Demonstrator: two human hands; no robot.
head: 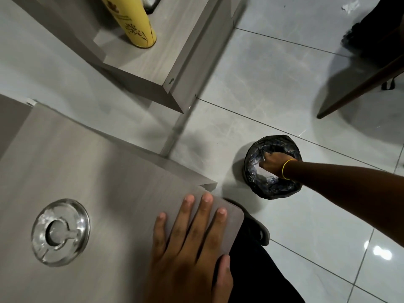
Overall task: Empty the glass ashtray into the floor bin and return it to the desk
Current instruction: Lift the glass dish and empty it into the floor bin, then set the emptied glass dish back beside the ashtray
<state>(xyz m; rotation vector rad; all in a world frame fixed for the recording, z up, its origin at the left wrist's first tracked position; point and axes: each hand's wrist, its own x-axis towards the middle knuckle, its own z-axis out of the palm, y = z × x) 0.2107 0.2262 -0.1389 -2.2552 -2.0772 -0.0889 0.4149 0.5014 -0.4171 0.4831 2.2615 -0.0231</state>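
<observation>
The round clear glass ashtray (60, 232) rests upright on the grey wood-grain desk (98, 171), near its left side. It looks empty. My left hand (190, 243) lies flat on the desk's rounded front corner with its fingers spread, well to the right of the ashtray and holding nothing. My right hand (273, 164), with a yellow band on the wrist, reaches down into the small round floor bin (275, 191), which has a black liner. Its fingers are curled over something pale inside the bin. Whether they grip anything is hidden.
A yellow spray can (133, 20) stands on a lower grey shelf (140, 62) behind the desk. A dark wooden chair leg (360, 88) slants across the tiled floor at the upper right. My dark shoe (260, 230) is beside the desk corner.
</observation>
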